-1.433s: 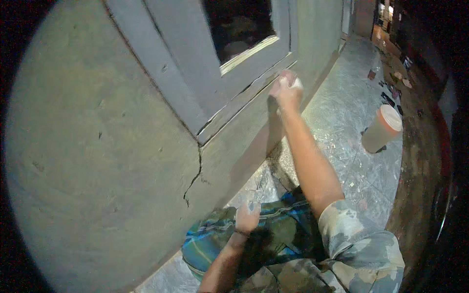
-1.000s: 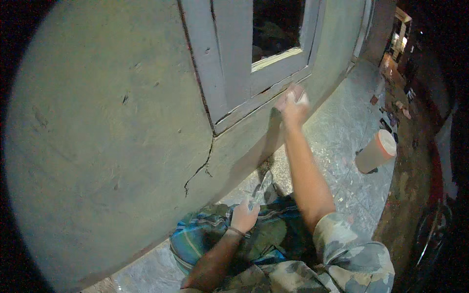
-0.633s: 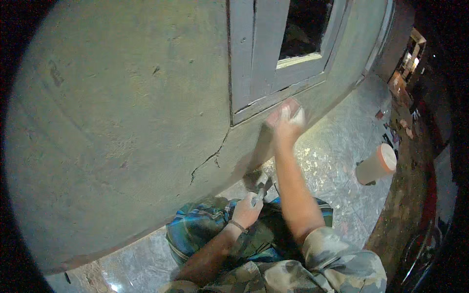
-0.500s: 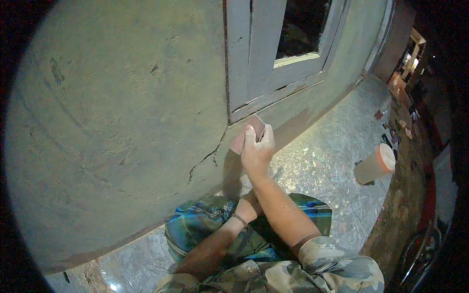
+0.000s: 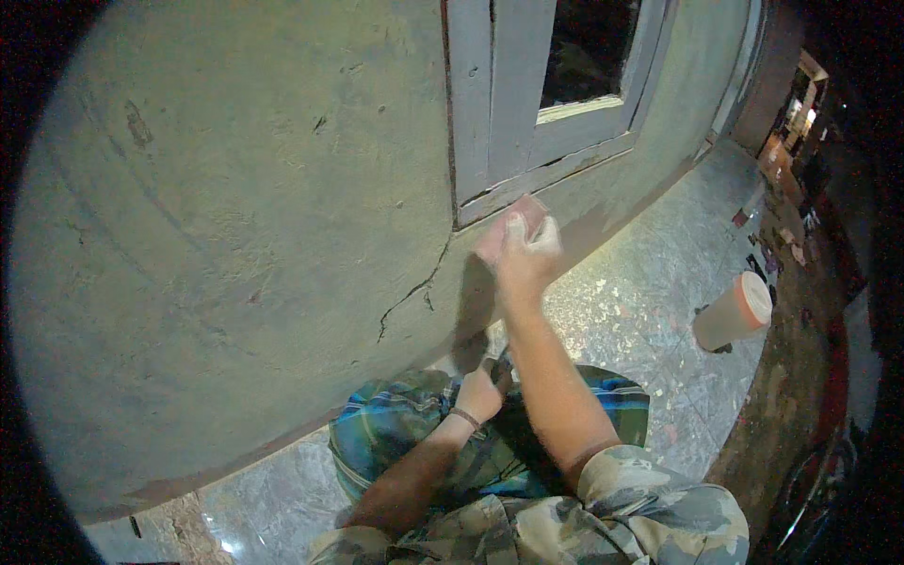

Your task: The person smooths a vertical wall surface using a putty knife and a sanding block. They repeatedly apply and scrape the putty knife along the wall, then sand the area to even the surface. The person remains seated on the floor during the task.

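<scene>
My right hand (image 5: 524,252) is stretched out to the grey-green plastered wall (image 5: 235,235), just under the lower left corner of the grey window frame (image 5: 513,122). It presses a small reddish-brown sheet (image 5: 521,213), which looks like sandpaper, flat against the plaster. A thin crack (image 5: 414,292) runs down the wall to the left of that hand. My left hand (image 5: 478,392) rests low on my knee over blue-green checked cloth (image 5: 395,438), fingers curled; whether it holds anything is unclear.
A pale bucket (image 5: 734,316) stands on the speckled tiled floor (image 5: 650,311) to the right. Small clutter lies along the far right edge (image 5: 782,235). The window opening (image 5: 589,52) is dark.
My right hand has slid left along the wall, from under the middle of the sill to the frame's lower left corner. The view has swung with it. My left hand stays on the knee.
</scene>
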